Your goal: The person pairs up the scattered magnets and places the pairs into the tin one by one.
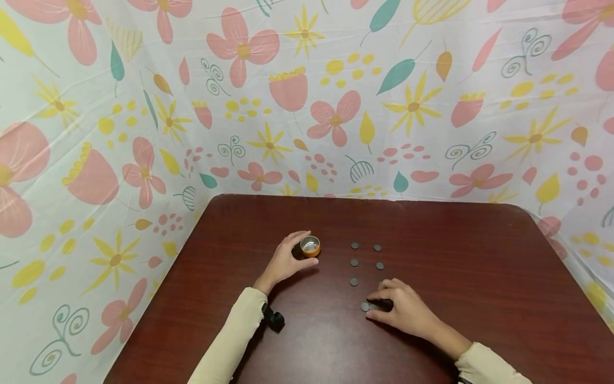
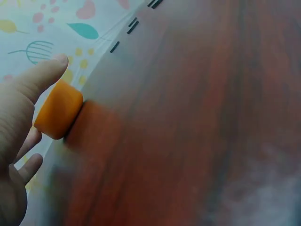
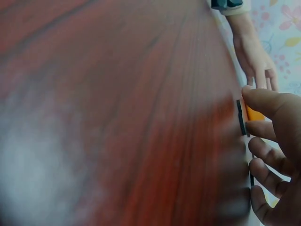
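A small round orange tin (image 1: 310,247) with a silvery inside stands upright on the table. My left hand (image 1: 286,261) is beside it, fingers reaching along its far side and thumb extended in front. In the left wrist view the tin (image 2: 60,110) sits close to the outstretched digits. My right hand (image 1: 408,309) is low over the table, thumb and fingertips apart around a small flat grey disc (image 1: 365,307). From the right wrist, the fingers (image 3: 263,129) look spread and loosely bent, with a dark disc edge (image 3: 241,117) close to the tips.
Several similar grey discs, such as one disc (image 1: 354,262) and another disc (image 1: 377,247), lie flat in two columns between the hands. The dark red-brown table (image 1: 431,224) has rounded far corners. A flower-patterned cloth (image 1: 336,80) hangs behind and at both sides.
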The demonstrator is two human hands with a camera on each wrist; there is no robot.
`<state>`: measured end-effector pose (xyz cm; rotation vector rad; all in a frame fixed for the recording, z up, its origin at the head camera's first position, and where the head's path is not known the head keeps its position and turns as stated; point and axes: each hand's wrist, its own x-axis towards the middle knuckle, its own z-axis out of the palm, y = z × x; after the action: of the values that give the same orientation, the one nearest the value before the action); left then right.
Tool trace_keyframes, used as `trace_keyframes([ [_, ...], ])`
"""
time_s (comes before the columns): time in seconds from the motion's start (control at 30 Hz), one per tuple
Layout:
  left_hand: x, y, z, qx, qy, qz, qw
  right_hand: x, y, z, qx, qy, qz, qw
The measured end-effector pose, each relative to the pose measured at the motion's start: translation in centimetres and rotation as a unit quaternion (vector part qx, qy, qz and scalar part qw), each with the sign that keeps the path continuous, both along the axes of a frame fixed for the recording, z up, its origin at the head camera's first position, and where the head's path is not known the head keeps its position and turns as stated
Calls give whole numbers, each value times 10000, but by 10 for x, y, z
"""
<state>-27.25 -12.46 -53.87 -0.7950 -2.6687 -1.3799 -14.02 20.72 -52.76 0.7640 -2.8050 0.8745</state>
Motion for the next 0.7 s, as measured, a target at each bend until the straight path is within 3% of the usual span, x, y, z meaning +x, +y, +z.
trace_keyframes([
  [0.17, -4, 0, -2, 145, -30, 68, 9999, -1, -4, 0, 12, 64, 32, 10000],
  [0.7, -10, 3, -5, -370, -519, 324, 9974, -2, -8, -1, -244, -125, 2, 9996],
])
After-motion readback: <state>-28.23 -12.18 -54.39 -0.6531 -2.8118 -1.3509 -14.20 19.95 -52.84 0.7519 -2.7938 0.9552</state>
